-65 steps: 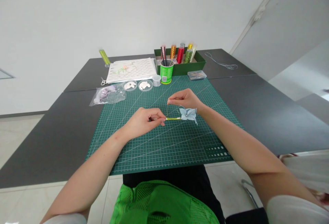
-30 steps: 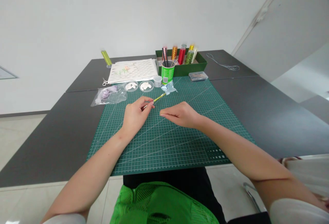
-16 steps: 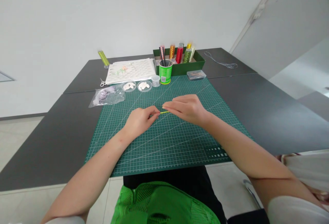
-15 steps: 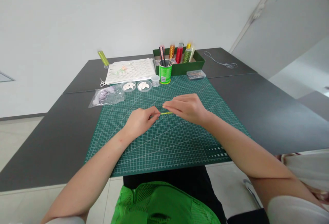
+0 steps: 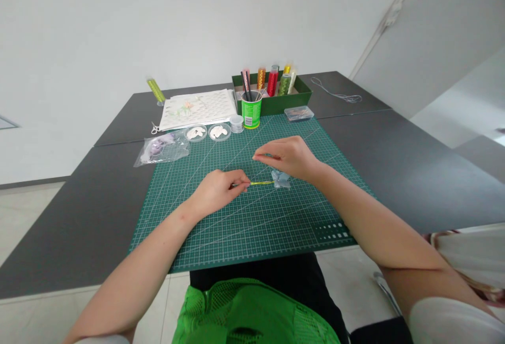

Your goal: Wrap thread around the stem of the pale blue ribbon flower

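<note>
A thin yellow-green stem [image 5: 261, 182] is pinched at its left end between the thumb and fingers of my left hand [image 5: 219, 190]. At the stem's right end a pale blue flower-like piece [image 5: 280, 179] shows over the green cutting mat [image 5: 236, 228]. My right hand [image 5: 290, 157] is just above and behind the stem, its fingertips pressed together; whatever they hold, if anything, is too small to make out.
Behind the mat's middle stands a green can [image 5: 251, 112] with sticks, before a green box [image 5: 276, 103] of thread spools. Two dishes of white pieces [image 5: 219, 132], a plastic bag [image 5: 162, 148] and white sheets [image 5: 197, 108] lie left. A clear case [image 5: 299, 113] is at right.
The blue piece, hidden behind my right hand before, now shows. My right hand has risen a little away from the stem, and my left hand with the stem has moved slightly nearer and right.
</note>
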Tool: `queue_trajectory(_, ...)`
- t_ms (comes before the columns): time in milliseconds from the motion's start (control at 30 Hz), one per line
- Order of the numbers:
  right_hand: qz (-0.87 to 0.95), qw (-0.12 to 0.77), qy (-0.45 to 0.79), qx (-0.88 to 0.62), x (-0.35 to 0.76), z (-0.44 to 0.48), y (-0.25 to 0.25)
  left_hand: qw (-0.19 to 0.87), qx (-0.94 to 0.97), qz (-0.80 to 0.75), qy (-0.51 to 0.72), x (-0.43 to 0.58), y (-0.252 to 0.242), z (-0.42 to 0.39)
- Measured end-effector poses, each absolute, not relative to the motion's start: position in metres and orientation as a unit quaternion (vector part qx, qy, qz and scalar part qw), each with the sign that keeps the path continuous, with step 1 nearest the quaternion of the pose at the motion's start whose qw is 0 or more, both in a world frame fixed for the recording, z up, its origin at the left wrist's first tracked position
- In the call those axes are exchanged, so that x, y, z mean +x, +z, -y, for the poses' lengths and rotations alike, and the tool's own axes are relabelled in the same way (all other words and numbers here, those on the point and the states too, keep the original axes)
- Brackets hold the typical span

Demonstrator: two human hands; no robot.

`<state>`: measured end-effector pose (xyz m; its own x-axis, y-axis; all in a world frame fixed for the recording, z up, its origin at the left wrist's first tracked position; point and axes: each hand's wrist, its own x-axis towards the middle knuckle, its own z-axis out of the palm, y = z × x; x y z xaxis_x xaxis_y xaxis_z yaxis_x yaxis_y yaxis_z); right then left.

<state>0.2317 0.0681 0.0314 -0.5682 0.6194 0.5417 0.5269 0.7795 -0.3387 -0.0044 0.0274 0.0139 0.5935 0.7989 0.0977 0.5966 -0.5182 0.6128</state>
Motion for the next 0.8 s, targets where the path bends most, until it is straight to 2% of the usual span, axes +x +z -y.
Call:
queue_trajectory(233, 0.843, 0.336, 0.205, -0.366, 0.236, -0.079, 0.031, 0.306, 0.849, -0.383, 0.197, -0.001, 0.019, -0.023)
queue_trajectory(500, 0.815, 0.329, 0.288, -0.380, 0.232, -0.095, 0.008, 0.339, 0.832, -0.386, 0.211, -0.001, 0.021, -0.022)
queue_trajectory(800, 0.795, 0.301, 0.357, -0.387, 0.220, -0.102, -0.014, 0.329, 0.782, -0.413, 0.331, -0.006, 0.020, -0.025)
